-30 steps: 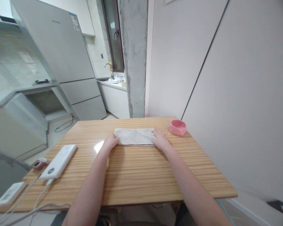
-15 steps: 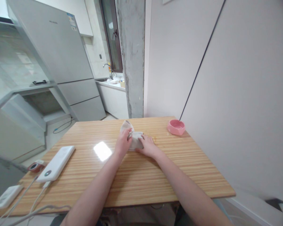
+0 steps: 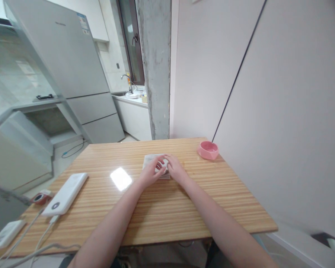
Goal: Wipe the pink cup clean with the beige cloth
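Mid-frame, your left hand (image 3: pixel 150 172) and right hand (image 3: pixel 175 170) press flat, fingers spread, on the folded cloth (image 3: pixel 153 160).

Much of the folded cloth (image 3: pixel 150 160) hidden under both hands, small white device (image 3: pixel 4 235) cut off at left edge.

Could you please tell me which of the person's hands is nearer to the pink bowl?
The right hand. It rests on the folded cloth, on the side toward the pink bowl; the left hand lies on the cloth's other side, farther away.
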`<move>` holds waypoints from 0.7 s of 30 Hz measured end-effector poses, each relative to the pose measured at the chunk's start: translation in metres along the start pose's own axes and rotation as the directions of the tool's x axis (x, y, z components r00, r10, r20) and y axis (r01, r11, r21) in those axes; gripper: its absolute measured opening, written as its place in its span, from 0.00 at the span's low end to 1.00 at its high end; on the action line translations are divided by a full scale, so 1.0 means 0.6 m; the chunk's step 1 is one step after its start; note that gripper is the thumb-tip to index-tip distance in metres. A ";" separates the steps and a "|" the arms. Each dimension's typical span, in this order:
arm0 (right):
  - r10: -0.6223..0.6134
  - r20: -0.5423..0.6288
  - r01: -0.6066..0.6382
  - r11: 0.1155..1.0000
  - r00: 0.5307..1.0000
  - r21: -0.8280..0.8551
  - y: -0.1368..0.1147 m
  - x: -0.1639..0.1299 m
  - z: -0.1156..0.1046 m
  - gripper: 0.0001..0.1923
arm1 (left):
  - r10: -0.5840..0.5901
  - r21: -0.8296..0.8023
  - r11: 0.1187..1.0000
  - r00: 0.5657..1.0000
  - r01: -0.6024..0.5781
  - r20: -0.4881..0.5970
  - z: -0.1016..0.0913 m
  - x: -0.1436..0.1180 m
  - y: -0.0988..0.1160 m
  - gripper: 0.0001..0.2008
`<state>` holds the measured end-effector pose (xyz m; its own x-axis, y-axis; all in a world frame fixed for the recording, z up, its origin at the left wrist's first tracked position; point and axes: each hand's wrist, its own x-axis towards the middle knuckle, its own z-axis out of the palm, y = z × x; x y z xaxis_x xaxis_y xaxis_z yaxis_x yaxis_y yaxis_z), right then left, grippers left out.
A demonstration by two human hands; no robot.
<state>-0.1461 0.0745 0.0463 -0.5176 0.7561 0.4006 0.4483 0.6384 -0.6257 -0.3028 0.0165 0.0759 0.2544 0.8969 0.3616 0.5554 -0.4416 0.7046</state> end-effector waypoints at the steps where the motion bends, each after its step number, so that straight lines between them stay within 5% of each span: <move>1: -0.060 0.064 0.060 0.998 0.996 -0.004 -0.008 -0.002 0.001 0.22 | -0.026 0.020 0.999 0.998 0.027 -0.058 -0.006 0.001 -0.002 0.21; 5: -0.066 0.280 0.105 0.986 0.958 -0.127 -0.041 -0.012 0.006 0.19 | -0.150 0.091 0.982 0.975 0.166 -0.161 -0.021 0.007 -0.019 0.19; 11: 0.335 0.123 -0.251 0.861 0.934 -0.442 -0.054 -0.041 -0.031 0.26 | -0.186 0.168 0.966 0.979 0.199 -0.087 -0.023 0.008 -0.041 0.15; 21: 0.711 -0.117 -0.574 0.447 0.693 -0.686 0.096 -0.162 -0.228 0.29 | -0.146 0.255 0.960 0.984 0.116 0.101 0.006 0.007 -0.040 0.11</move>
<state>0.0298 0.0578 0.0629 0.0452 0.9950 -0.0892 0.9975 -0.0498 -0.0506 -0.3124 0.0312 0.0583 0.2491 0.9493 0.1915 0.7645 -0.3142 0.5628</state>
